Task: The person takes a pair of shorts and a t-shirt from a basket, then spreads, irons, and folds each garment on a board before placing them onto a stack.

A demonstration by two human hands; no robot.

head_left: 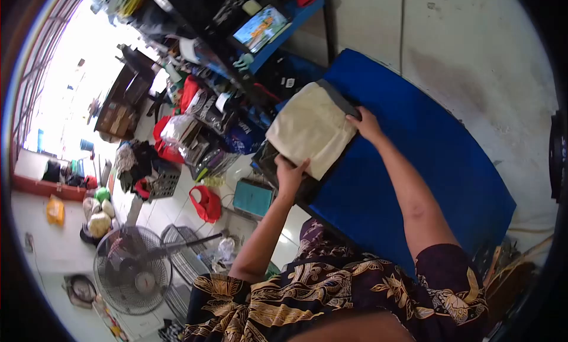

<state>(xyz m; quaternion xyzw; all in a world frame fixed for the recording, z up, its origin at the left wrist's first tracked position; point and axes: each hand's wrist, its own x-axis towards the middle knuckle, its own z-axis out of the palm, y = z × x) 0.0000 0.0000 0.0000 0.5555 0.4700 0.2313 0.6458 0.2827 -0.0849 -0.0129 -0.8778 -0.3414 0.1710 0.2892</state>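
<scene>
The person's left hand (291,172) and right hand (367,123) both rest on a folded cream cloth (310,129) that lies at the far end of a blue mat (426,159). Under the cream cloth there is a dark cloth (343,102), and its grey edge peeks out along the side away from the person. The left hand has its fingers curled over the near corner of the cream cloth, with the thumb on top, so it seems to pinch that corner. The right hand lies flatter at the corner on the other side of the cloth, fingers spread on the dark edge; whether it grips or only presses cannot be told. The cloth looks soft and light. It would bend and droop if it were picked up by one corner, and the folds could fall open. It looks best held at two corners at once, or with flat hands slid under it. It does not look slippery, and it would not break. Beside the mat, past the cream cloth, the floor is crowded with bags, a red bag (207,203), a teal box (252,198) and a standing fan (133,271).
</scene>
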